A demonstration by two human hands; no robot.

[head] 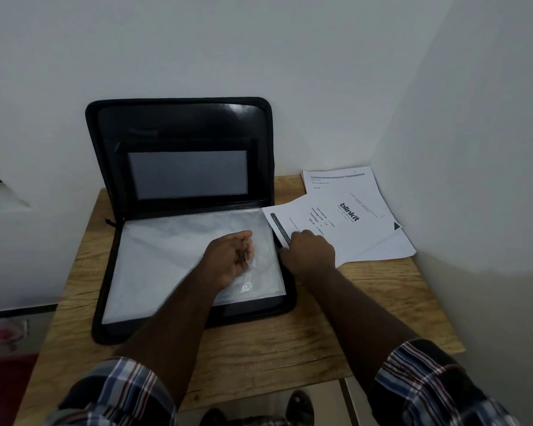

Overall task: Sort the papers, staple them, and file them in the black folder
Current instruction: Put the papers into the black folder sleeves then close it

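Both arms reach forward, the left hand loosely curled, the right hand knuckles-up, fingers bent under.

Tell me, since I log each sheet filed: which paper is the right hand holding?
The right hand holds the blinkit sheet, topmost and skewed, nearest the black folder; the other papers lie beneath, untouched.

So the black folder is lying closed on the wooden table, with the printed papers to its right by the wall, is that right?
Not quite. The head view shows the black folder open, its lid propped up against the wall and clear sleeves exposed. The rest holds: it sits on the wooden table, printed papers to its right.
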